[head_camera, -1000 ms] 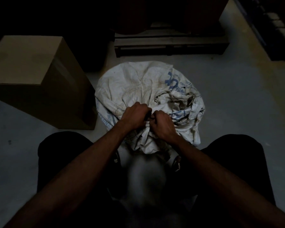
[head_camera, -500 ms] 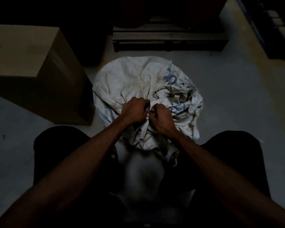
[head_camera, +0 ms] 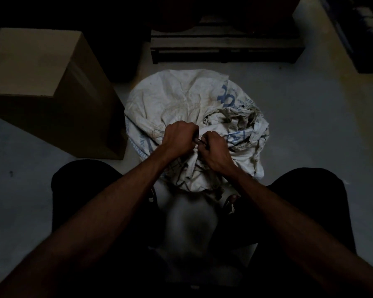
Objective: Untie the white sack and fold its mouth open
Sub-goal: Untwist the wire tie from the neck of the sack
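While tied: white sack [head_camera: 181, 100] mouth bunched — nothing folded yet.
Hands: left hand [head_camera: 178, 137], right hand [head_camera: 213, 150] pinch the knot.

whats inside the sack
Cannot tell: the sack bulges full, but its mouth is bunched shut under the left hand and right hand, which grip the tie. Only its crumpled white cloth shows.

The white sack [head_camera: 181, 100] sits full and rumpled, blue print on it, just right of the cardboard box [head_camera: 41, 82]. Mouth's still bunched shut.
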`<state>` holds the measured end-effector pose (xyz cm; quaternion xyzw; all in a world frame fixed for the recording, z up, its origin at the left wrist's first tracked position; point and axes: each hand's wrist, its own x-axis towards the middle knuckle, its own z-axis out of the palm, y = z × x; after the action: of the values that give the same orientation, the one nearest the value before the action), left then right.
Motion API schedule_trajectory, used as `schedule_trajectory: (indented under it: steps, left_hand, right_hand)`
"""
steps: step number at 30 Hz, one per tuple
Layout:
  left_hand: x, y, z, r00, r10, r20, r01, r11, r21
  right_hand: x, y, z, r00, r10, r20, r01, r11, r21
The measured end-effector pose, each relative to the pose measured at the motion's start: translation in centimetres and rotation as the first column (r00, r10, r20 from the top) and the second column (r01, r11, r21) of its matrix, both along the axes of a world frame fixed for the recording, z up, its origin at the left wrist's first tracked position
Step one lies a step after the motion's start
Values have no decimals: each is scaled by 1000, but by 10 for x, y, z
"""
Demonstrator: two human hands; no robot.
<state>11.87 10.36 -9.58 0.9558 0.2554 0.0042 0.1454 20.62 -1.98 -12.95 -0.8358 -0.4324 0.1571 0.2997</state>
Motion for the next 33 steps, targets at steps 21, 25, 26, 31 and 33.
schedule_trajectory:
  steps: [21,25,26,31,33]
  left_hand:
    - [3,-5,-1,998,-47,-42,53,987,152]
    - [3,-4,-2,998,63,10,-64,998,25]
    - [4,-4,-1,994,103,24,-102,995,-4]
    - [3,-4,-4,995,95,28,-94,994,-50]
    - [4,-7,-4,999,-15,-34,18,995,102]
  right_hand:
    - [7,3,0,998,-45,-34,49,989,138]
    - [10,6,-1,997,-70,-45,76,985,153]
    - [11,7,-1,996,-78,-46,84,985,150]
    - [9,7,-1,992,-103,-70,112,984,140]
    - [10,6,0,993,-93,-74,101,988,117]
